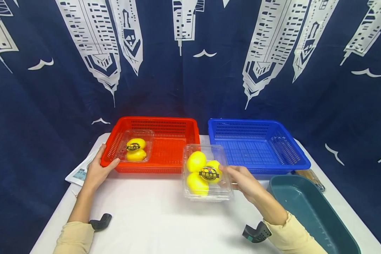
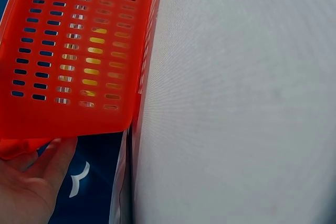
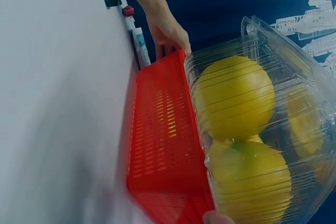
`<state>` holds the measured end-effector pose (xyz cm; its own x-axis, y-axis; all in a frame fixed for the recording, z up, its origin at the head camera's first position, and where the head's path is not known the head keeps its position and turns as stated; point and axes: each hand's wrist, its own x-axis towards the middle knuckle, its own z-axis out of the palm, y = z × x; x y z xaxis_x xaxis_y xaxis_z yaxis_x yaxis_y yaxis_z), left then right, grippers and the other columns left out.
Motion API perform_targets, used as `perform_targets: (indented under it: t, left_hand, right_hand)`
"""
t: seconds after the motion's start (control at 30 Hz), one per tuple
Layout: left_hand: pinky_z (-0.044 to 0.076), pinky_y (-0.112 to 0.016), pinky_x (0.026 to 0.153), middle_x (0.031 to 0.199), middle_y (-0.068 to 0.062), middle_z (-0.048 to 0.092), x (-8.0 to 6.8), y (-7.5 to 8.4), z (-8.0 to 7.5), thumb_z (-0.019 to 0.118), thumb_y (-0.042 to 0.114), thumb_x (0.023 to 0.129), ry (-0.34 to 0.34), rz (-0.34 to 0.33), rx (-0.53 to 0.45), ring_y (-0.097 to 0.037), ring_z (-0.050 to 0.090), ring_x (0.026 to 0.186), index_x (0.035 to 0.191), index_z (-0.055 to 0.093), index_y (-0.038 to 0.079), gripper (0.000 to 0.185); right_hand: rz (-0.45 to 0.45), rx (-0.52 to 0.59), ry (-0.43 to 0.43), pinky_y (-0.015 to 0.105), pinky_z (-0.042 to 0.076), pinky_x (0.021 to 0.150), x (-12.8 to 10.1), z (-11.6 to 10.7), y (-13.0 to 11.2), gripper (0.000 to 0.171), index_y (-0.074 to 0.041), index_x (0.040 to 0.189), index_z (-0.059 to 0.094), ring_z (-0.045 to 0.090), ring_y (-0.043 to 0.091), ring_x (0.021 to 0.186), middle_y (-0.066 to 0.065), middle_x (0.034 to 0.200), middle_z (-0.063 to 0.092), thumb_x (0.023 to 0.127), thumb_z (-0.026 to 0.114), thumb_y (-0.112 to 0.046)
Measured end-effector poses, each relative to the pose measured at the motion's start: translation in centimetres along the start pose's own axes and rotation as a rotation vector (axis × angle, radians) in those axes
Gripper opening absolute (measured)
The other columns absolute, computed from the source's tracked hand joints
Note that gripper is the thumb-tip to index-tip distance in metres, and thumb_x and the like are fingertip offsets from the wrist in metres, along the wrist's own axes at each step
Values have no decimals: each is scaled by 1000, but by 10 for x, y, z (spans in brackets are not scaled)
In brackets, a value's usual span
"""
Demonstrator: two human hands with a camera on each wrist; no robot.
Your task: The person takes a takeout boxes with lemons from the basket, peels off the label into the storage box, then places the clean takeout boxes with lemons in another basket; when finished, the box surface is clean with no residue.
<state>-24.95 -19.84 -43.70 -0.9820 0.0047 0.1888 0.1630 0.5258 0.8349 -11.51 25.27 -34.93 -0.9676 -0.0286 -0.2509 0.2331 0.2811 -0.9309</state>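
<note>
My right hand [image 1: 244, 180] grips the right side of a clear plastic fruit box [image 1: 218, 154], thumb on its lid. Inside show several yellow lemons [image 1: 197, 183] and a dark label. The box hangs in front of the red basket's right end. My left hand [image 1: 98, 168] grips the front left corner of the red basket [image 1: 169, 151]; the left wrist view shows the thumb against that corner, other fingers partly hidden. In the basket's left part lies a second clear box [image 1: 148, 137] with two lemons visible.
A blue basket [image 1: 247, 155] stands right of the red one. A dark green tray [image 1: 304, 208] lies at the front right, with a brownish packet [image 1: 309, 177] behind it. A white packet [image 1: 79, 175] is by the left table edge. A dark blue curtain hangs behind.
</note>
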Motion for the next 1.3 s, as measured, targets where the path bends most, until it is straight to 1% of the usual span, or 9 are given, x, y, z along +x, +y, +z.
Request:
perform_targets:
  t: [0.13,0.37,0.53,0.63,0.97,1.07,1.2,1.3]
  left_hand:
    - [32,-62,112,162,-18,20,0,0,0,66,38,89,1,3,3,-47,33,140,157,14,8,91]
    - [33,-63,111,161,-18,21,0,-1,1,66,40,89,2,-4,21,-47,34,140,157,13,10,91]
    - [33,-63,111,161,-18,22,-2,-1,0,67,40,89,7,-1,17,-47,34,139,157,14,9,91]
    - [33,-63,111,161,-18,23,-1,0,0,67,40,89,17,0,19,-47,35,139,157,15,10,91]
    - [33,-64,111,161,-18,24,-1,1,1,67,42,88,30,1,50,-47,36,139,156,16,9,92]
    - [33,-64,111,161,-18,24,-2,2,1,67,42,88,32,-4,54,-47,36,138,157,15,10,92]
    - [33,-64,110,161,-17,23,-3,3,1,66,43,88,30,-1,55,-47,35,139,157,16,10,91]
    - [33,-65,110,160,-18,24,-4,4,0,66,44,88,34,1,70,-48,35,138,156,17,9,91]
  right_hand:
    - [-9,27,-7,40,57,92,-8,-2,7,57,11,130,51,70,19,91,11,110,69,96,54,-34]
    - [-24,73,-32,36,59,88,-19,-8,20,59,14,134,45,69,18,92,8,109,69,98,52,-32]
    - [-27,58,-61,35,59,86,-28,-9,32,62,16,136,41,68,19,94,12,113,67,98,51,-32]
    - [-23,54,-71,34,59,84,-29,-6,41,64,17,137,40,66,19,94,14,116,65,97,52,-32]
    - [17,108,-99,31,58,83,-30,1,72,67,19,139,35,67,19,96,24,129,57,97,51,-30]
    - [25,118,-97,30,58,82,-27,0,80,67,20,138,35,68,19,94,22,126,60,97,52,-30]
    - [31,137,-93,30,59,82,-23,0,87,66,20,138,36,68,17,91,12,114,66,97,52,-29]
    - [48,147,-95,30,59,83,-20,0,92,65,20,138,36,66,16,93,9,110,67,97,52,-29]
